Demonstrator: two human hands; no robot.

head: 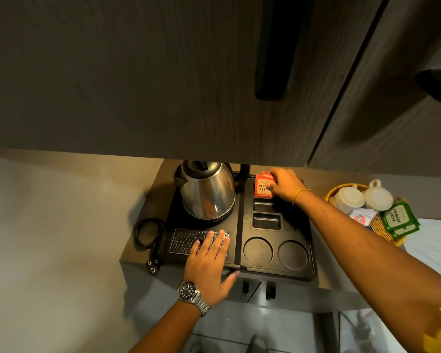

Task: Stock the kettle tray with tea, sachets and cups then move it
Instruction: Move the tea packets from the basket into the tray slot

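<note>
A black kettle tray lies on a small brown counter, with a steel kettle on its back left. My right hand grips red tea packets standing in the tray's rear right slot. Two slots in front of them are bare, and so are the two round cup recesses. My left hand rests flat, fingers spread, on the perforated drip grate at the tray's front left. A wicker basket to the right holds two upturned white cups, green tea packets and white sachets.
A dark cupboard door with a long black handle hangs low over the counter's back. A coiled black cord with its plug lies left of the tray. White bedding lies at the right under the basket.
</note>
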